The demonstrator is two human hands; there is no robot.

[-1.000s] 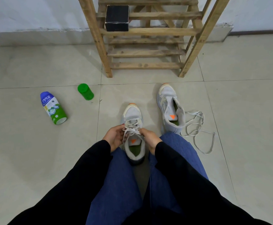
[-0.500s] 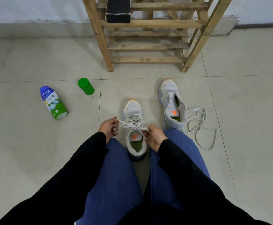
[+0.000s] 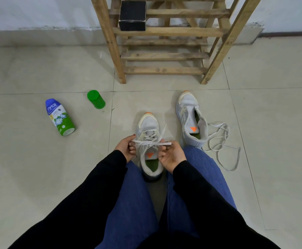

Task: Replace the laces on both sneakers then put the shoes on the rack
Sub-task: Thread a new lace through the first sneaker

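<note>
A grey sneaker (image 3: 147, 125) with an orange toe tip stands on the floor between my knees, its white lace (image 3: 151, 142) crossed through the eyelets. My left hand (image 3: 126, 147) pinches one lace end at the shoe's left side. My right hand (image 3: 171, 154) grips the other end at the right, and the lace runs taut across the tongue. The second sneaker (image 3: 189, 117) stands to the right with no lace in it. A loose white lace (image 3: 222, 141) lies tangled beside it. The wooden rack (image 3: 164, 33) stands straight ahead.
A black box (image 3: 132, 15) sits on a rack shelf. A green and blue bottle (image 3: 59, 116) lies on the tiles at the left, with a green cap (image 3: 96, 99) near it. A white wall runs behind the rack.
My hands moved apart from the middle of the laced sneaker and pulled the lace ends sideways. The view shifted slightly.
</note>
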